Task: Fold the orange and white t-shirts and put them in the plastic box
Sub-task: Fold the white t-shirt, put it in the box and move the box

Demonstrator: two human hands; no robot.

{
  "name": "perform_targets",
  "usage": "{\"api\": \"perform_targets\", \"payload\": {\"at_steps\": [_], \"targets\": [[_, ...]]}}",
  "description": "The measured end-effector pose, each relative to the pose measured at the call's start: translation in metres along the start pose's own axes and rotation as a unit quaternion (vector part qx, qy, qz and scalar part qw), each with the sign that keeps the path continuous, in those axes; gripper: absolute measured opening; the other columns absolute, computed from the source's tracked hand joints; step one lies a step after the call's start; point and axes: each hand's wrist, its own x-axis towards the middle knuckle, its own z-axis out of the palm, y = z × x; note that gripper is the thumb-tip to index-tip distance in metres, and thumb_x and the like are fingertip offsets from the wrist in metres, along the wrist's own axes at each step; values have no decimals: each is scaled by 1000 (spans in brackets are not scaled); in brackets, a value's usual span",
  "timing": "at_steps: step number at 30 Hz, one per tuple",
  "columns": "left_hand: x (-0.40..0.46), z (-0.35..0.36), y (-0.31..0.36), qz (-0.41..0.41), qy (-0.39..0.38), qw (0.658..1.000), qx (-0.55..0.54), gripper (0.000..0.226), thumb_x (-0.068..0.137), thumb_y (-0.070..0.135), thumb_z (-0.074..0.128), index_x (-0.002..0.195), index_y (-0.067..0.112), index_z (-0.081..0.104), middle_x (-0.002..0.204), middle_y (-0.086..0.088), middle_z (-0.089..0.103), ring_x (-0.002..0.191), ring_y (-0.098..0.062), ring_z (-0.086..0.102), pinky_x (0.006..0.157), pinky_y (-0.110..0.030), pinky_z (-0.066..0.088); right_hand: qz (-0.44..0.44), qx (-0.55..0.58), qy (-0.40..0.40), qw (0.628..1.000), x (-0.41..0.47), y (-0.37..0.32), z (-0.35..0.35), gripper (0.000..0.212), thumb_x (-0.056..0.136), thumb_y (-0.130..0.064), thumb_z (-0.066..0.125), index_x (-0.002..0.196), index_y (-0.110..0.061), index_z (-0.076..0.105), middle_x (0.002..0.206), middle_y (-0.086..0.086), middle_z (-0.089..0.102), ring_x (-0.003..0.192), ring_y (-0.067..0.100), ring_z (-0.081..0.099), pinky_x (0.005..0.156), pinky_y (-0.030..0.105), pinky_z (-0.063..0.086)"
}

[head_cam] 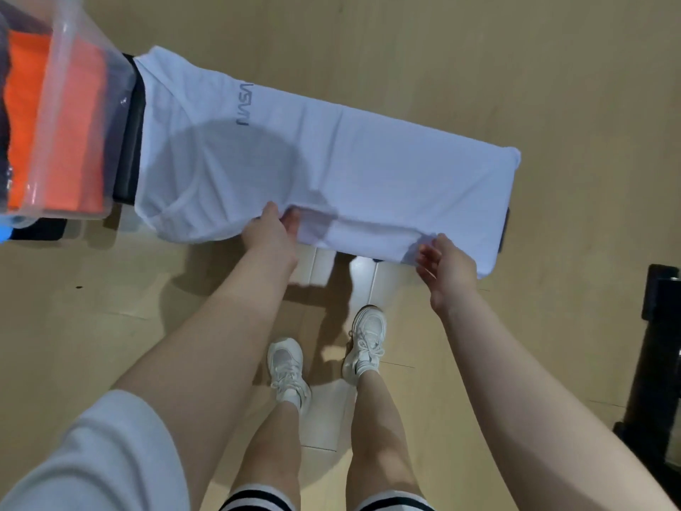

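A white t-shirt [331,156] with grey lettering lies spread along a black bench [129,134], its near edge hanging over the side. My left hand [271,230] pinches that near edge around its middle. My right hand [447,271] grips the same edge closer to the hem end on the right. A clear plastic box [70,68] stands at the bench's left end, and a folded orange t-shirt [55,123] lies inside it.
The bench stands on a light wooden floor [479,49]. My feet in white sneakers [287,370] are just in front of it. A black piece of equipment [659,363] stands at the right edge. Dark fabric shows in the box behind the orange shirt.
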Motion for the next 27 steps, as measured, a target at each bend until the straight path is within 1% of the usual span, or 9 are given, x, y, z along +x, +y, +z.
{"api": "perform_targets", "payload": {"at_steps": [4, 7, 9, 12, 17, 20, 22, 24, 27], "targets": [[3, 17, -27, 87, -10, 986, 139, 9, 91, 11, 41, 99, 16, 41, 91, -4, 48, 64, -9, 49, 55, -18, 40, -66, -116, 34, 990, 12, 6, -27, 25, 90, -22, 43, 69, -16, 55, 66, 0, 56, 57, 14, 47, 55, 21, 39], [-14, 9, -69, 109, -55, 946, 299, 16, 93, 8, 36, 102, 17, 45, 90, 0, 52, 66, -10, 50, 63, -20, 43, -19, -94, 115, 989, 24, 22, -66, 20, 89, -18, 45, 69, -15, 47, 65, -2, 46, 55, 13, 37, 50, 19, 35], [-29, 8, -95, 127, -117, 903, 393, 16, 94, 10, 37, 101, 16, 50, 92, 0, 56, 67, -9, 52, 70, -24, 45, 47, -53, 106, 992, 37, 30, -83, 10, 92, -22, 46, 93, -13, 51, 82, 3, 49, 69, 14, 44, 72, 23, 47], [-45, 19, -125, 248, -229, 754, 563, 21, 94, 14, 43, 110, 13, 57, 96, 0, 59, 75, -9, 50, 76, -20, 40, 145, 30, 17, 989, 64, 38, -91, 38, 97, -29, 41, 131, -13, 41, 126, 6, 47, 109, 20, 46, 105, 35, 36], [-44, 52, -155, 335, -323, 538, 703, 41, 94, 12, 43, 135, 17, 43, 119, -11, 54, 109, -26, 50, 93, -34, 41, 217, 246, -76, 942, 96, 41, -78, 28, 97, -21, 32, 110, -9, 53, 123, 5, 52, 120, 27, 52, 114, 38, 28], [-36, 60, -163, 386, -313, 462, 734, 44, 90, 11, 48, 134, 16, 46, 113, -18, 52, 110, -34, 47, 89, -44, 44, 232, 357, -84, 901, 106, 44, -76, 26, 97, -25, 36, 86, -9, 54, 77, 6, 56, 75, 20, 64, 88, 40, 48], [-34, 62, -165, 403, -308, 465, 725, 39, 89, 16, 49, 128, 16, 53, 108, -17, 53, 106, -33, 47, 82, -40, 45, 250, 418, -61, 871, 110, 46, -81, 21, 95, -19, 46, 82, -5, 56, 65, 6, 58, 56, 17, 60, 60, 30, 55], [-33, 63, -167, 411, -301, 467, 723, 35, 90, 18, 50, 125, 16, 55, 105, -14, 54, 103, -30, 48, 78, -37, 43, 263, 446, -45, 854, 112, 45, -89, 17, 94, -7, 49, 79, -3, 55, 60, 5, 60, 48, 14, 57, 42, 18, 48], [-35, 67, -167, 408, -290, 467, 729, 32, 90, 15, 53, 122, 14, 58, 105, -12, 53, 100, -27, 50, 77, -35, 43, 276, 374, -29, 885, 110, 37, -106, 18, 93, -5, 49, 76, -5, 51, 67, 3, 51, 46, 8, 53, 40, 14, 45]]}}
